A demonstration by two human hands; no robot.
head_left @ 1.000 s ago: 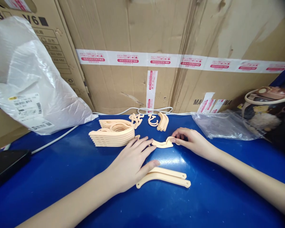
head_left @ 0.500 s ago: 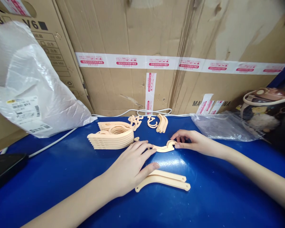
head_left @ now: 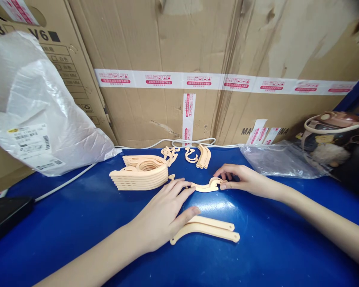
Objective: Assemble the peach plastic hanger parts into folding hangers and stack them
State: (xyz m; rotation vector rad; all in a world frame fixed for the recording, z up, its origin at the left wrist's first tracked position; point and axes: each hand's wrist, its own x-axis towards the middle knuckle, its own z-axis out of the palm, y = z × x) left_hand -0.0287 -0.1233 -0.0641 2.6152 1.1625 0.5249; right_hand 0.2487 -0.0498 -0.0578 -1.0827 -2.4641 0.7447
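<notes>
A cream plastic hanger piece [head_left: 204, 188] lies between my hands on the blue tabletop. My left hand [head_left: 164, 213] rests flat with fingers stretched out, its fingertips touching the piece's left end. My right hand [head_left: 242, 179] pinches a curved part at the right end between thumb and fingers; the exact grip is partly hidden. Two loose hanger arms [head_left: 209, 231] lie below, their left portion partly under my left thumb. Left of my hands sits a neat stack of folded hangers [head_left: 139, 181]. A small cream part [head_left: 171, 177] lies beside the stack.
Several loose hooks [head_left: 169, 154], another hook [head_left: 192, 158] and short curved arms [head_left: 203, 157] lie at the back. A white plastic package [head_left: 48, 119] leans at left near a black object [head_left: 8, 219]. A clear bag [head_left: 284, 159] lies at right. Cardboard boxes [head_left: 158, 111] wall the rear.
Both hands stay in nearly the same place. The curved part at my right fingertips appears slightly shifted; the whole view has moved a little.
</notes>
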